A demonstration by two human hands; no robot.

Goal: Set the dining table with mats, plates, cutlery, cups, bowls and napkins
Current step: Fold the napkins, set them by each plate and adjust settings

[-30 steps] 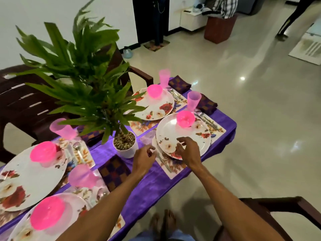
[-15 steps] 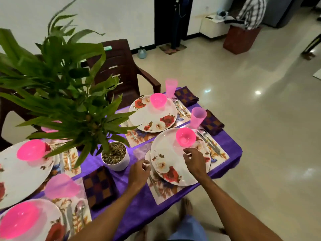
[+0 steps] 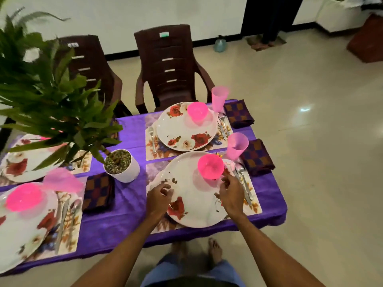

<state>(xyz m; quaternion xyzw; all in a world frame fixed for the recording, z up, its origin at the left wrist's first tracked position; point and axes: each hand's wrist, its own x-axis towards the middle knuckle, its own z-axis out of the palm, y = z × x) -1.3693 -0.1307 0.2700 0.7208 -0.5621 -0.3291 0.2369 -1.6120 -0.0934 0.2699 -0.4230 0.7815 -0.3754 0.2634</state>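
Both hands are over the near-right place setting on the bench (image 3: 124,214), which is covered in a purple cloth. The left hand (image 3: 159,195) lies at the left rim of the near floral plate (image 3: 194,199) with its fingers curled. Whether it actually pinches the rim I cannot tell. The right hand (image 3: 230,191) is over the right part of the same plate, fingers loosely curled, just on the near side of the pink bowl (image 3: 210,166) that sits on the plate's far edge. Contact and grip are not clear here either.

The plate rests on a patterned mat (image 3: 253,206). Cutlery (image 3: 242,181) lies on the mat's right strip, a pink cup (image 3: 237,146) stands at its far-right corner, and a checked napkin (image 3: 257,157) lies just right of the cup.

Directly beyond is a second setting – far plate (image 3: 182,129), far bowl (image 3: 197,113), far cup (image 3: 219,98), far napkin (image 3: 238,113) – in front of a brown chair (image 3: 170,65).

A white plant pot (image 3: 122,166) stands mid-bench, its leaves spreading to the left. At the near left lie a left plate (image 3: 22,233) carrying a left bowl (image 3: 22,196), and beside them a left napkin (image 3: 98,191).
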